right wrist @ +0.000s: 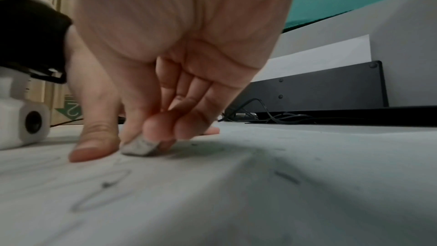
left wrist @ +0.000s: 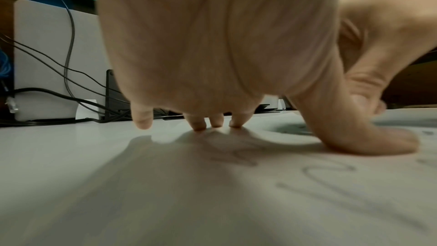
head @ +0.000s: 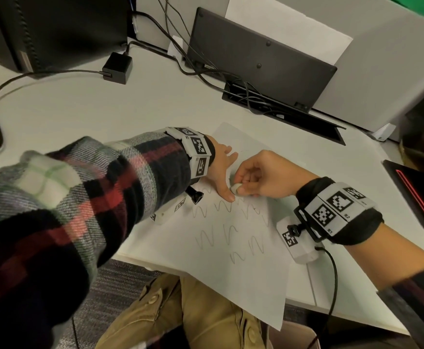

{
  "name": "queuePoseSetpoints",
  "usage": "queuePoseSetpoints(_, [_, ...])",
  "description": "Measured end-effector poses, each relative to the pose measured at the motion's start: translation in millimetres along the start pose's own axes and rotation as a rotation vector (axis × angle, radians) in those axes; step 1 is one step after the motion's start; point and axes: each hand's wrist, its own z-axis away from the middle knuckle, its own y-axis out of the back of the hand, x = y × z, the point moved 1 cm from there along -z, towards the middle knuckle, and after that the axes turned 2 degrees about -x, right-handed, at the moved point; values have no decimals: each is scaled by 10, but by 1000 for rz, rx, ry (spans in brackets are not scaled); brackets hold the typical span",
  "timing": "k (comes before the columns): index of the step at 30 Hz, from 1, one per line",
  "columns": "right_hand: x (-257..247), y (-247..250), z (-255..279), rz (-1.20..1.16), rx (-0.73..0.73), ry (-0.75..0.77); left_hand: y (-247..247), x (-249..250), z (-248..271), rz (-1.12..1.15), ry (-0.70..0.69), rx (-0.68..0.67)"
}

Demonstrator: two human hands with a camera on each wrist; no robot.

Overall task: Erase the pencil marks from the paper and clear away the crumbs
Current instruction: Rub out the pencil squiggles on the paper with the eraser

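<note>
The eraser (right wrist: 139,148) sits pinched between the thumb and fingertips of your right hand (head: 263,175), its lower edge pressed on the paper (head: 243,268) right next to your left thumb. Your left hand (head: 221,170) lies with fingers straight and spread, fingertips and thumb pressing the sheet flat, holding nothing. The pencil marks (head: 228,238), rows of wavy loops, cover the middle of the sheet nearer to you than the eraser, so most of the erasing looks still to do. To do this step well, keep that left hand bracing close to the rubbing spot, since the sheet's near corner hangs off the desk (head: 80,109) edge and could buckle or crease, and use short strokes away from the bracing thumb. The head view shows the whole spread of marks and the overhanging corner; neither wrist view does. The right wrist view alone shows the eraser's grey worn face touching the paper and dark crumbs (right wrist: 287,177) scattered nearby. The left wrist view shows your fingertips (left wrist: 199,124) planted on the sheet.
</note>
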Motion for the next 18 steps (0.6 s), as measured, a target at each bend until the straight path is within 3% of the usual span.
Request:
queuePoseSetpoints(6, [43, 63, -127, 130, 140, -40, 9, 23, 15, -17, -9, -1])
queuePoseSetpoints(11, [-26, -14, -44, 10, -4, 7, 9, 17, 8, -13, 2, -7])
queuePoseSetpoints(16, [26, 62, -143, 131, 141, -35, 19, 30, -2, -21, -9, -8])
queuePoseSetpoints(18, [8, 65, -138, 123, 128, -38, 14, 29, -2, -11, -11, -16])
